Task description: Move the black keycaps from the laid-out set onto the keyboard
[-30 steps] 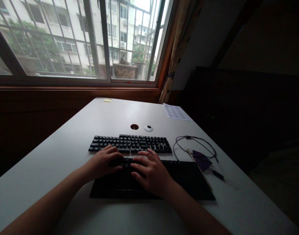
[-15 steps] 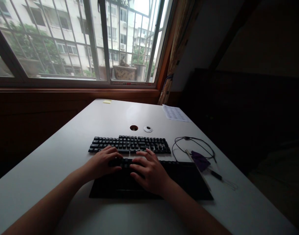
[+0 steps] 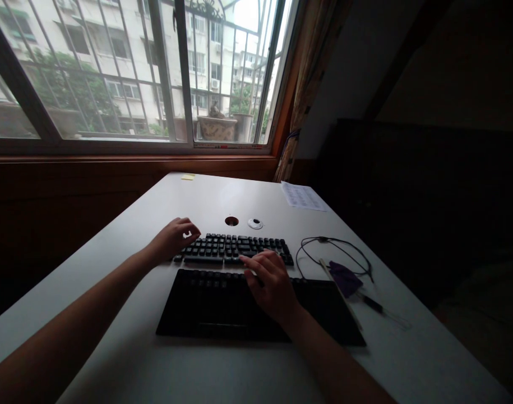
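Observation:
Rows of loose black keycaps lie on the white desk, just beyond a black keyboard base. A few keycaps sit on the upper left of the base. At the left end of the loose rows is my left hand, its thumb and index finger pinched together; whatever is between the tips is too small to make out. My right hand hovers over the base's upper edge, with thumb and index finger apart near the bottom row of keycaps. It covers part of the base and some keycaps.
A coiled black cable, a purple cloth-like piece and a wire tool with a black handle lie on the right. Farther back are a cable hole, its white cover, printed paper and a yellow note.
My left hand has moved from the keyboard base up to the left end of the loose keycaps and pinched its fingers. My right hand has shifted slightly right and up, uncovering part of the base.

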Demonstrator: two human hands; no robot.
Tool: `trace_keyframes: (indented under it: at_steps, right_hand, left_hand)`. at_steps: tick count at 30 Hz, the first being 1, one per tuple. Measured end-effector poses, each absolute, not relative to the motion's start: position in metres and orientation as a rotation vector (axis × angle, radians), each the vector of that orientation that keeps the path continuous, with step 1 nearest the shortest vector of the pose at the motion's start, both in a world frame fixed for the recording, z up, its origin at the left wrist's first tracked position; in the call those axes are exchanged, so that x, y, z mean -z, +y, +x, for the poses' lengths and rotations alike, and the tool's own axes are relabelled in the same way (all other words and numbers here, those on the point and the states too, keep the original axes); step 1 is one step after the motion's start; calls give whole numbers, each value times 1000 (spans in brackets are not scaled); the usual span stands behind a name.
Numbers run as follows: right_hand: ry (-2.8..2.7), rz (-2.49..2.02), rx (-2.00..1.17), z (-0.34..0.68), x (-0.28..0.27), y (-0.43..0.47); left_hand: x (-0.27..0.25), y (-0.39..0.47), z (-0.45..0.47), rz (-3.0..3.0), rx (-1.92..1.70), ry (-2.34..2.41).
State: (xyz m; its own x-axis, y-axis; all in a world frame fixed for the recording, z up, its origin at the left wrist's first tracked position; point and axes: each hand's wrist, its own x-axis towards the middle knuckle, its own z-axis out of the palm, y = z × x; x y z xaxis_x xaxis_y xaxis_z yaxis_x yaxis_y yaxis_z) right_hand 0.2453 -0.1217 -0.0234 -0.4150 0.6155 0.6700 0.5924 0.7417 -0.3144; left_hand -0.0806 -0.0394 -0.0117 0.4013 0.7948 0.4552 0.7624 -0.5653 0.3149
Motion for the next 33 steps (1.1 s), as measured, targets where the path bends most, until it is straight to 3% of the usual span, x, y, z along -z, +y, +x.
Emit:
trace_keyframes:
  at_steps: [11, 33]
  right_hand:
    - [-1987, -894, -44, 251, 28, -124]
    - [-1932, -777, -40, 249, 25, -123]
  left_hand:
    - [31, 34, -76, 2668, -626, 1448]
    - [40, 53, -86, 2663, -395, 1477]
